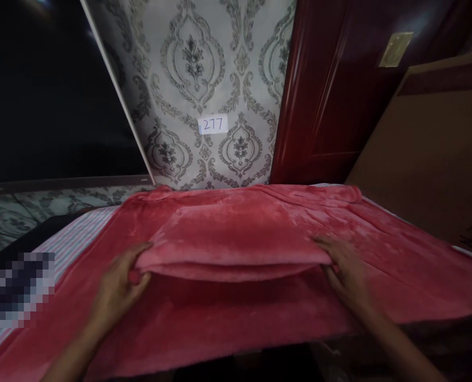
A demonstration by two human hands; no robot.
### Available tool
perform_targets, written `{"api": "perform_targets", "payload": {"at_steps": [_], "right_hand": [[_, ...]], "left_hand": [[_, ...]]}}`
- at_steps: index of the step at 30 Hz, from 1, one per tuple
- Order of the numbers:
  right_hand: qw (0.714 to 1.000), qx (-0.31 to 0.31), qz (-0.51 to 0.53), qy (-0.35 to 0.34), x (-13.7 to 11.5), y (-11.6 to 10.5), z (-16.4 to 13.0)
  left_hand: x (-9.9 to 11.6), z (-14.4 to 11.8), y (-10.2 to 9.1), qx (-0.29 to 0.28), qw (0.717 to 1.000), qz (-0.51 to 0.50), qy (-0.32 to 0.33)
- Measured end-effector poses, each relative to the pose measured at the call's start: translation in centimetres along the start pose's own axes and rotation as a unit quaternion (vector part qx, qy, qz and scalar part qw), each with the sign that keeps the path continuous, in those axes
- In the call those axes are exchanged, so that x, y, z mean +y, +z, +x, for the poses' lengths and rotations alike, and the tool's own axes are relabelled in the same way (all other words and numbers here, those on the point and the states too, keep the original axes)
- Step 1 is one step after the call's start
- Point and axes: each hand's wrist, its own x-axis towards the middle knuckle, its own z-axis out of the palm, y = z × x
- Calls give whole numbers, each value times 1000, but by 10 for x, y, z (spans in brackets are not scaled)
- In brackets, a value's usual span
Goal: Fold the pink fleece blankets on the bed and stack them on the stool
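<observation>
While two bare hands grip it by its ends, one folded bundle [236,233] of plush hangs level between them, above the middle of one wide plush sheet [398,276]; whether the two are a single piece, I cannot tell. The left hand [118,281] has its fingers closed on one end of the bundle, thumb below, and the right hand [345,268] pinches the other end the same way, slightly blurred. One striped cloth [74,231] shows from under the sheet at the left. Behind stand one dark screen [52,95], one strip of wallpaper [191,58] bearing one paper label [213,124] with "277" handwritten on it, one wooden panel [331,95], one wall plate [396,49] and one cardboard box [430,159]. Bundle and sheet are coral red, with a soft short pile that catches paler streaks; the bundle is a broad flat shape with a rounded front fold and a narrow slit sagging between its layers. The striped cloth is pale and thin-lined, the wallpaper grey-white with ornate medallions, the panel glossy dark red, the plate squarish and gold-toned, the box flat-sided and brown, the screen smooth and thinly framed.
</observation>
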Motion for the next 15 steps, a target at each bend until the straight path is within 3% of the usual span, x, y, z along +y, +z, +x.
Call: {"api": "perform_targets", "payload": {"at_steps": [5,9,12,15], "right_hand": [[988,34,84,125,-22,-41,89],[953,77,236,172,-34,-69,151],[922,77,309,221,-28,-64,184],[899,-3,296,322,-8,-31,193]], "left_hand": [[39,67,-58,123,991,-44,-4],[41,116,-90,119,975,-171,-74],[31,149,-89,83,955,-256,-127],[25,168,-60,-10,906,-367,-211]]}}
